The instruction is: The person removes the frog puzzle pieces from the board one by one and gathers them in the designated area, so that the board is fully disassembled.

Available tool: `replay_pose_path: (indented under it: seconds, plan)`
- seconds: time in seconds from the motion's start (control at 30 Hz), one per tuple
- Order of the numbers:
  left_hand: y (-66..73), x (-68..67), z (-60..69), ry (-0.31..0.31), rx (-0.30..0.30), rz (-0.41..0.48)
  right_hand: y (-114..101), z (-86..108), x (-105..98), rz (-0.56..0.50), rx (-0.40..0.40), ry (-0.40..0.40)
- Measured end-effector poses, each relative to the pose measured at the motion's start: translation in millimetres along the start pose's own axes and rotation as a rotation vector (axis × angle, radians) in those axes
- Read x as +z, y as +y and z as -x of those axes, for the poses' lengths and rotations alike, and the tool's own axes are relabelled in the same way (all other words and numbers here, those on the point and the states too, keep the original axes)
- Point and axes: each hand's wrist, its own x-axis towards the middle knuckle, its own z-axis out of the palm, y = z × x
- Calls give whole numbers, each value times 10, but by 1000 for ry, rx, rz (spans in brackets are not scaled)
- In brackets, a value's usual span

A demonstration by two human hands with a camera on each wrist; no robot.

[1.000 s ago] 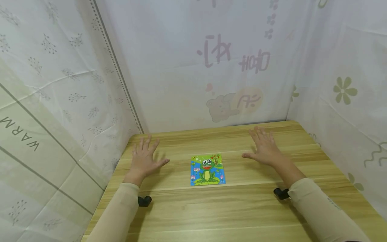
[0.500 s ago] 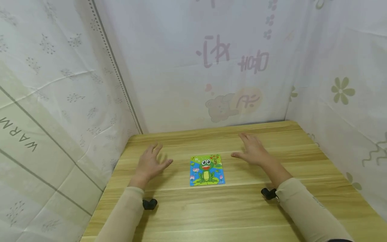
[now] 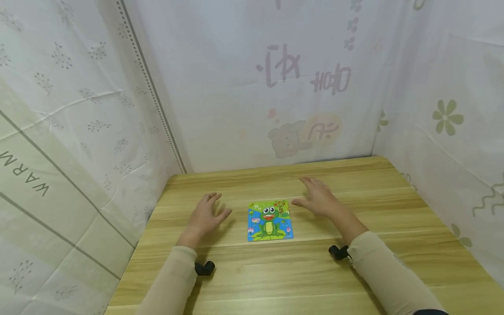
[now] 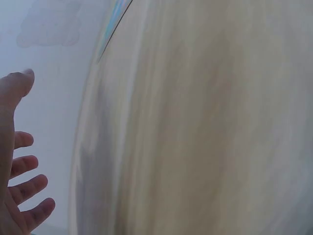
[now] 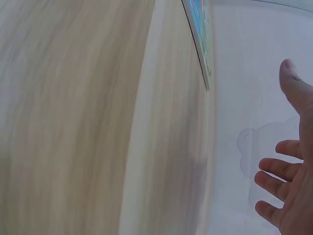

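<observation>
A square picture puzzle board (image 3: 270,221) with a green frog lies flat on the table. To its left, my left hand (image 3: 205,216) hovers with fingers apart and loosely bent, holding nothing. My right hand (image 3: 318,199) is on the other side, nearer the board, also bare of any object, its thumb close to the board's upper right corner. Neither hand touches the board. In the left wrist view the left hand (image 4: 22,186) shows spread fingers, with a sliver of the board (image 4: 113,24) above. The right wrist view shows the right hand (image 5: 288,181) and the board's edge (image 5: 198,41).
The wood-grain table (image 3: 252,280) runs up to a pale printed curtain (image 3: 236,87) at the back. More curtains hang along the left (image 3: 78,153) and right (image 3: 445,166). A black wrist camera mount (image 3: 204,268) sits below the left cuff, another (image 3: 338,252) by the right.
Both hands have moved inward toward the frog board, the left going right and the right going left. Their widely spread fingers have relaxed and bent a little. The board has stayed put.
</observation>
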Motion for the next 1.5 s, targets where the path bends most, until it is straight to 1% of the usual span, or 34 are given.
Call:
replay_pose_path:
  seconds: [0.2, 0.27, 0.33, 0.5, 0.57, 0.7, 0.93, 1.17, 1.33, 1.5]
  plan:
    - [61, 149, 24, -19, 18, -5, -99, -35, 102, -20, -2, -36]
    - [92, 184, 24, -24, 22, 11, -122, -54, 145, -27, -11, -38]
    - [131, 215, 19, -38, 22, 39, -151, -78, 191, -36, -15, -44]
    - [235, 293, 14, -70, 18, 133, -266, -143, 283, -47, -54, -72]
    - [264, 323, 24, -73, 16, 157, -328, -166, 307, -49, -65, -81]
    - [311, 385, 43, -78, 8, 192, -432, -198, 347, -46, -60, -99]
    - [422, 410, 46, -86, -33, 246, -509, -266, 422, -51, -85, -129]
    - [463, 476, 37, -110, -48, 312, -557, -335, 506, -70, -99, -147]
    - [476, 538, 8, -114, -45, 315, -608, -368, 553, -102, -83, -180]
    - [494, 575, 19, -112, -33, 302, -656, -412, 602, -152, -84, -209]
